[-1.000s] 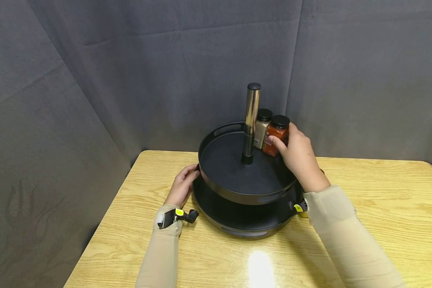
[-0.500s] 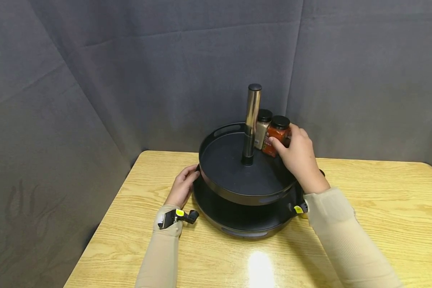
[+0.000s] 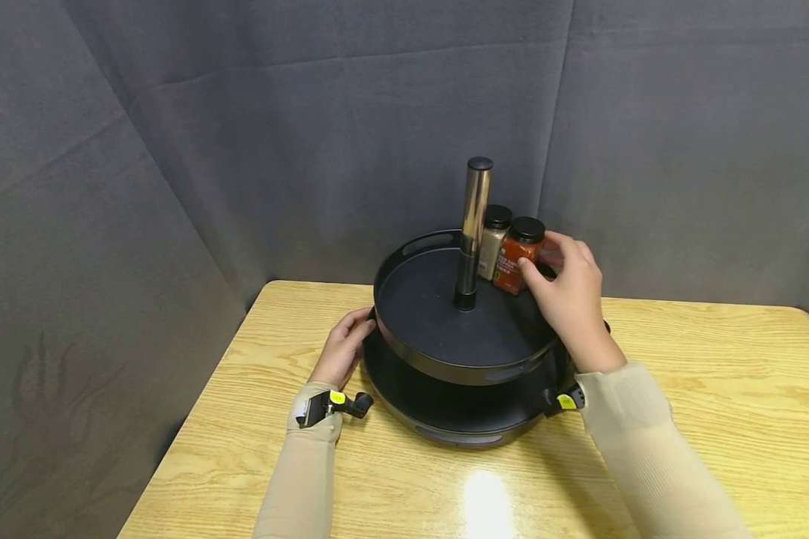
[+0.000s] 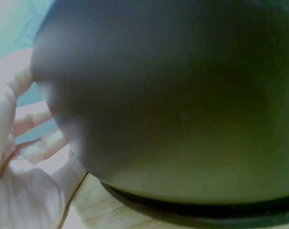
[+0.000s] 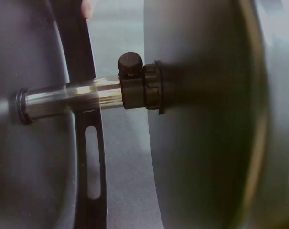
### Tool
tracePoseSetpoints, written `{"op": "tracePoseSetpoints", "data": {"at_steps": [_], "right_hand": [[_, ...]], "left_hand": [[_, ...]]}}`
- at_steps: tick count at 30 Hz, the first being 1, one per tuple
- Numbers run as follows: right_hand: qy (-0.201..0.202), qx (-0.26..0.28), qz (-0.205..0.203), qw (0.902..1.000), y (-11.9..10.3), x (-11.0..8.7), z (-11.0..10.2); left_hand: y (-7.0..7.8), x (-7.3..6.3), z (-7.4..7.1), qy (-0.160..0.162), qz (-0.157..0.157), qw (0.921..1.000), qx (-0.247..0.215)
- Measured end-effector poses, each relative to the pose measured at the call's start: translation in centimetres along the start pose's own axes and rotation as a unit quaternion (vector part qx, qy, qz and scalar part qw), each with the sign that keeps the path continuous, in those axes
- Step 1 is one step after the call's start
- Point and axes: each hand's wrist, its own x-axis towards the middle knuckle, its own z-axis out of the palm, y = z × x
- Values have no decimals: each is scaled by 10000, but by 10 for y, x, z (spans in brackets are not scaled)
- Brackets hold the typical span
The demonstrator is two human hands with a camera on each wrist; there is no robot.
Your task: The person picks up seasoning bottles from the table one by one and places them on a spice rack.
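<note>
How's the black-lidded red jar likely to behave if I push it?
The red jar probably won't roll while standing, given its flat-sided body. Its smooth-looking sides may be slippery to the fingers. Pushed toward the pale jar right beside it, it would likely bump that one.

I see the wood-grain desk (image 3: 701, 389) spreading to either side of the left hand (image 3: 340, 348), a white glare (image 3: 488, 505) on it, nearer than that hand and to its right, and grey cloth (image 3: 350, 150) hanging beyond the right hand (image 3: 569, 284).
</note>
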Motion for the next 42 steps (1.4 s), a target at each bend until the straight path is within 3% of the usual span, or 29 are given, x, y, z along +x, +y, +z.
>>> {"op": "tracePoseSetpoints", "data": {"at_steps": [5,19,26,34,42], "right_hand": [[321,161,-196,9992,2,-7,-5],[711,607,-467,9945,1,-31,-35],[832,471,-313,9949,4,-39,-50],[486,60,155,9987,9,-48,-65],[-436,-388,379,9976,16,-48,-80]], "left_hand": [[0,0,-1,-6,11,10000,-6],[-1,-1,2,-79,59,9998,-151],[1,-2,3,-115,78,9998,-107],[2,-3,0,-49,47,9999,-92],[1,-2,-2,-27,93,9998,-160]]}}
